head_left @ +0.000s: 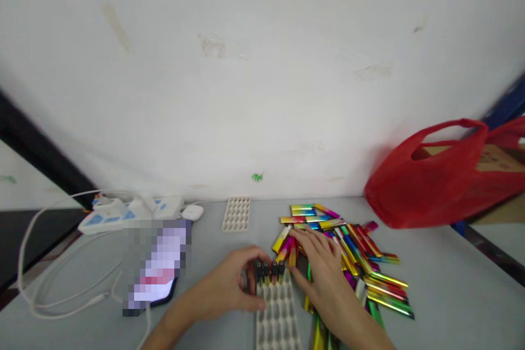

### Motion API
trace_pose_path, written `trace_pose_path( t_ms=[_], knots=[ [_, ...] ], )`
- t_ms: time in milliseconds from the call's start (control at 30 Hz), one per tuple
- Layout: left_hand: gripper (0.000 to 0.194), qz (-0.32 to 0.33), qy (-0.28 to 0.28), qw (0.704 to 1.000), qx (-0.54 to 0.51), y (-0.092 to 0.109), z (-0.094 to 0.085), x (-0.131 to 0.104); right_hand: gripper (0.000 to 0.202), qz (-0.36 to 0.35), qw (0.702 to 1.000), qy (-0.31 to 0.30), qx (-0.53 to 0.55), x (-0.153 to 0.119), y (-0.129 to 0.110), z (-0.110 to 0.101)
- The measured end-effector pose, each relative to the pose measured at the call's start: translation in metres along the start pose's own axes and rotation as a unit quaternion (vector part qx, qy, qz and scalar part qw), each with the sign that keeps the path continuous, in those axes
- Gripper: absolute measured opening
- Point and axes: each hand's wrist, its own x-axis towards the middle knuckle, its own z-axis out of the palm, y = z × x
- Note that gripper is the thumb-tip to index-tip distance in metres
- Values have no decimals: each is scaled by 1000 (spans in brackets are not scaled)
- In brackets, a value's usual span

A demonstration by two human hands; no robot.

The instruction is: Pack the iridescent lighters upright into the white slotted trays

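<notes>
The person's left hand (229, 283) curls in a loose C around the upper left corner of a pale tray (279, 311), thumb at its edge; whether it pinches the tray cannot be told. Four black-topped pieces (266, 269) stand in the tray's far row. The right hand (322, 276) lies half-spread over the shiny, many-coloured sticks (353, 249), just right of the tray — whether its fingertips have hold of one is unclear. A smaller pale tray (237, 214) lies beyond, near the wall (262, 93).
</notes>
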Motion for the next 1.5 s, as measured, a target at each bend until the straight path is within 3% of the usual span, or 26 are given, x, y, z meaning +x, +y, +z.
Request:
trace_pose_path(
  t_ms=[267, 533, 767, 1200, 1300, 1500],
  knots=[
    [65, -10, -3, 1000, -10, 2, 1, -1, 70, 25, 990, 20, 136, 3, -1, -2],
    [61, -2, -6, 1000, -10, 3, 0, 0, 53, 57, 977, 17, 203, 0, -8, 1],
    [59, -2, -5, 1000, 5, 7, -1, 0, 32, 97, 953, 14, 286, 3, -22, -12],
    [61, -7, -1, 1000, 2, 5, 0, -1, 62, 262, 782, -37, 565, 3, -31, -10],
    [62, -8, -3, 1000, -4, 4, 1, -1, 66, 271, 744, -72, 606, 4, -31, -12],
    [61, -5, 3, 1000, 14, 6, 0, -1, 64, 254, 669, -76, 695, 7, -30, -16]
  ],
)
